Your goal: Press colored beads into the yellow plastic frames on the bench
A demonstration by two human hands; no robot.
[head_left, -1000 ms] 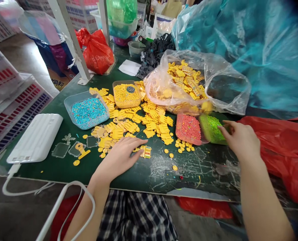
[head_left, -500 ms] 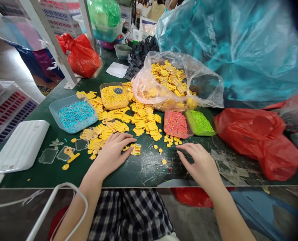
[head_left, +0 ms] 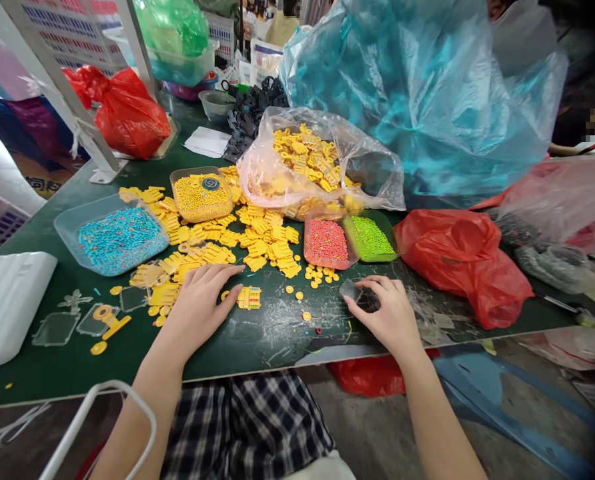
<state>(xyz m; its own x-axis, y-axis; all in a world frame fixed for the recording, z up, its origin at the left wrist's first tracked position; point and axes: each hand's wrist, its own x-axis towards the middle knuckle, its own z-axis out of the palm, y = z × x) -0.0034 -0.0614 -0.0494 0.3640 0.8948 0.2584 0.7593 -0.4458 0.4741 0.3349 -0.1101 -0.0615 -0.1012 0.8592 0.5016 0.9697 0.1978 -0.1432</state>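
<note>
Yellow beaded piece (head_left: 250, 298) lies left of the red bead tray (head_left: 333, 265), nearer to you. Your left hand (head_left: 198, 310), thumb at this piece, is spread wide; your right hand (head_left: 391, 312), before the tray, pinches one clear plate (head_left: 348, 289).

A white power bank (head_left: 15, 303) is lying at the tabletop (head_left: 257, 343)'s left end, a knotted red bag (head_left: 132, 117) is sitting beside a metal post (head_left: 63, 87), and a large blue plastic bag (head_left: 407, 107) is bulging at the back.
</note>
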